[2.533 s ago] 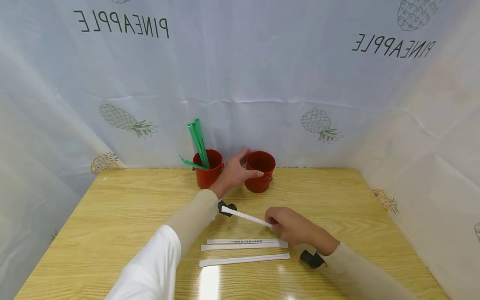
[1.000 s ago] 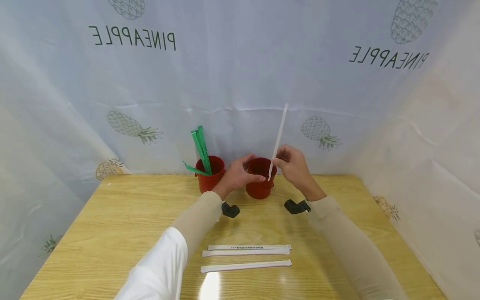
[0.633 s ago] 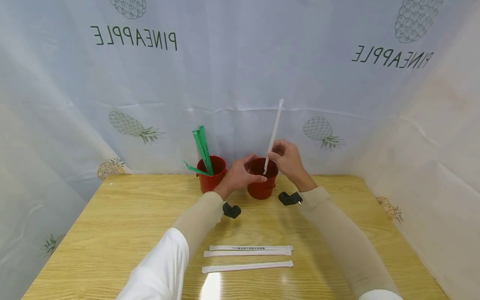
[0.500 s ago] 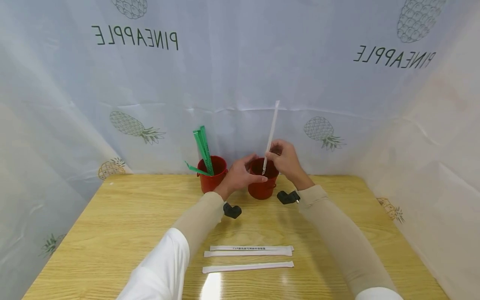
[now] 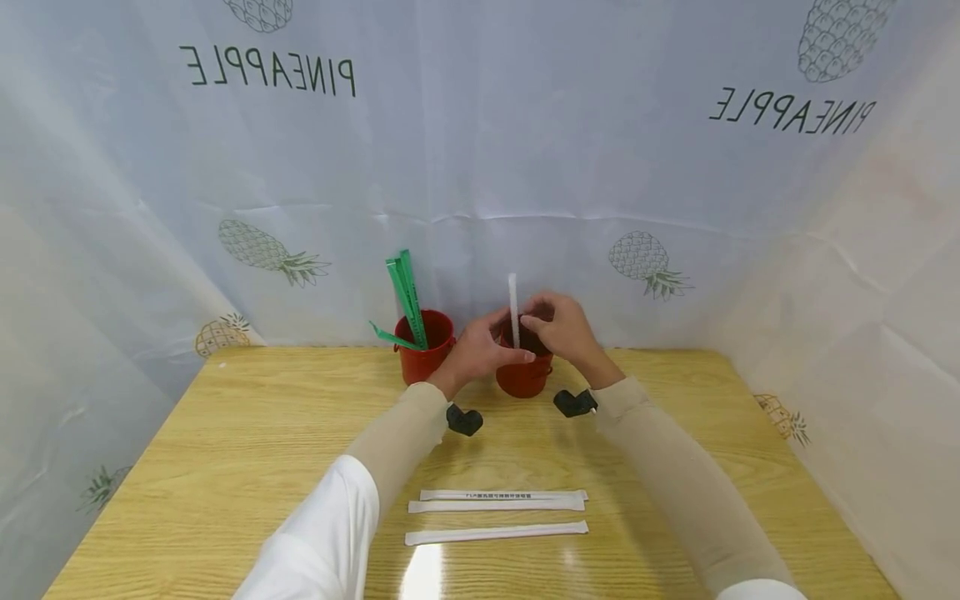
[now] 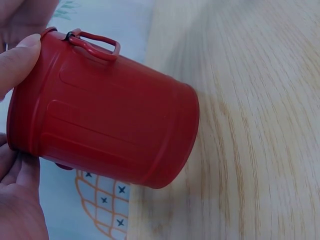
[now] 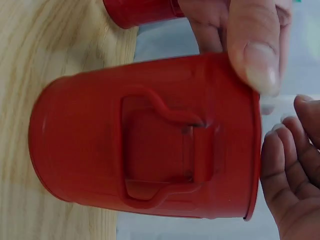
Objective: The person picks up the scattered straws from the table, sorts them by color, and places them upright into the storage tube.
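My left hand (image 5: pixel 480 350) grips the right-hand red bucket (image 5: pixel 522 379) at its rim, thumb across the near side and fingers round the other. In the left wrist view the red bucket (image 6: pixel 115 110) shows its ribbed wall and side handle. A white paper-wrapped straw (image 5: pixel 513 308) stands nearly upright inside it, its lower end hidden. My right hand (image 5: pixel 564 329) hovers at the bucket's right rim beside the straw. In the right wrist view its fingers (image 7: pixel 295 180) are loosely bent with nothing between them.
Left of my left hand stands another red bucket (image 5: pixel 422 367) holding several green-wrapped sticks (image 5: pixel 408 300). Three white wrapped straws (image 5: pixel 495 533) lie across the front of the wooden table (image 5: pixel 262 450). A pineapple-print curtain (image 5: pixel 465 125) hangs close behind the buckets.
My right hand picked a white wrapped straw off the table, brought it over the right bucket, lowered it inside and let go. My left hand stayed on that bucket.
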`<control>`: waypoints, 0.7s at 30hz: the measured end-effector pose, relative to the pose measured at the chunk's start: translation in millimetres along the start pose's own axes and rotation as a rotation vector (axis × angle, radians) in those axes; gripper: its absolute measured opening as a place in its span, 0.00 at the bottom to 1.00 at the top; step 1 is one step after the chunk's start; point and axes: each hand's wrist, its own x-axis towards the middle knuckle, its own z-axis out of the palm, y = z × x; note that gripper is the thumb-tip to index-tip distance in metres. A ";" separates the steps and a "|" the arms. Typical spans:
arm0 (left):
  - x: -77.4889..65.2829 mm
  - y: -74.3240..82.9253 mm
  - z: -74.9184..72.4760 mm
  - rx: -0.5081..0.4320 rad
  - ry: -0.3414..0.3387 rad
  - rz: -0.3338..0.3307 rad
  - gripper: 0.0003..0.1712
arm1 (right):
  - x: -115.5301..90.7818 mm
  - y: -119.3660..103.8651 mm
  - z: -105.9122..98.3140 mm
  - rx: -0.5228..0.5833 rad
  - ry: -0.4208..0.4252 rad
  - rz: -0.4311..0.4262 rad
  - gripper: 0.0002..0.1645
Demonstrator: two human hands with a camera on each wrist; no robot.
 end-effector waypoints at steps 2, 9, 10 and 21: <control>-0.6 0.1 0.4 0.009 0.003 -0.010 0.48 | -6.8 -0.8 -0.3 -0.003 0.027 -0.007 0.06; -1.2 3.5 -2.1 0.056 0.005 -0.043 0.47 | -49.8 -10.1 2.7 0.145 0.048 0.050 0.04; -1.2 3.8 -2.5 0.063 0.004 -0.042 0.46 | -57.7 -10.3 4.3 0.175 0.028 0.060 0.05; -1.4 2.0 -0.8 0.062 0.018 -0.081 0.50 | -141.9 13.0 32.4 0.287 -0.271 0.143 0.08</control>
